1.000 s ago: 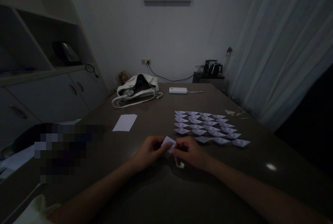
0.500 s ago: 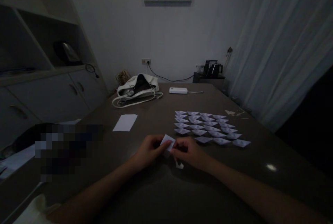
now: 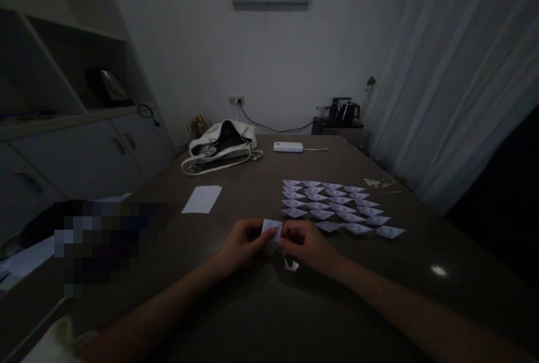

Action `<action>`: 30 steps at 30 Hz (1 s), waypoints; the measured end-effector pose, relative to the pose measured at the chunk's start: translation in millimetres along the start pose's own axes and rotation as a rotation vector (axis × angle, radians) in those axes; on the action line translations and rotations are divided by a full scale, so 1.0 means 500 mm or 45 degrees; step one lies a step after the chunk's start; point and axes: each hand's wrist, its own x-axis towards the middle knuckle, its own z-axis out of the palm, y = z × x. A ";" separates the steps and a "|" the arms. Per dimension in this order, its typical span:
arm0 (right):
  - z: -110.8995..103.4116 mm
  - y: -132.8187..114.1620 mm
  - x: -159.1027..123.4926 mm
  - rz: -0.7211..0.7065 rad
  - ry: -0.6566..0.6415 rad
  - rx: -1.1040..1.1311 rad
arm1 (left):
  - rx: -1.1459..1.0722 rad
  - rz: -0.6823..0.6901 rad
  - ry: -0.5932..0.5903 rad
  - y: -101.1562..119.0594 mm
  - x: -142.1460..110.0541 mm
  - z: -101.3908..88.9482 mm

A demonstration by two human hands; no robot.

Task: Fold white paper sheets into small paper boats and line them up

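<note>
A small folded piece of white paper (image 3: 270, 228) is held just above the table, between my two hands. My left hand (image 3: 246, 241) pinches it, thumb on top. From the other side, my right hand (image 3: 304, 243) grips the paper's right edge with closed fingertips. Below my right fingers a white scrap (image 3: 291, 266) shows; whether it lies on the table or hangs from the paper I cannot tell. Several folded paper boats (image 3: 330, 227) stand in rows beyond my right hand. Flat white sheets (image 3: 202, 199) lie stacked ahead of my left hand.
On the brown table (image 3: 252, 312), a white bag (image 3: 223, 146) sits at the far left. A white power bank (image 3: 288, 147) with a short cable lies at the back. Small paper bits (image 3: 379, 182) lie near the right edge. Cabinets (image 3: 84, 149) line the left wall.
The folded paper has turned between my fingers, from a tilted diamond to nearly square-on. Both hands keep their places and their hold.
</note>
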 end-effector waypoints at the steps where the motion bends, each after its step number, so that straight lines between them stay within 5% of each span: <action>1: -0.001 0.000 0.000 -0.004 -0.003 -0.007 | 0.002 -0.007 0.004 0.001 0.000 0.000; 20: 0.001 -0.009 -0.001 -0.040 -0.086 -0.128 | 0.079 0.012 -0.021 -0.019 0.001 -0.007; 30: 0.000 -0.016 -0.003 -0.080 -0.030 -0.174 | -0.186 -0.042 -0.045 -0.023 0.002 0.000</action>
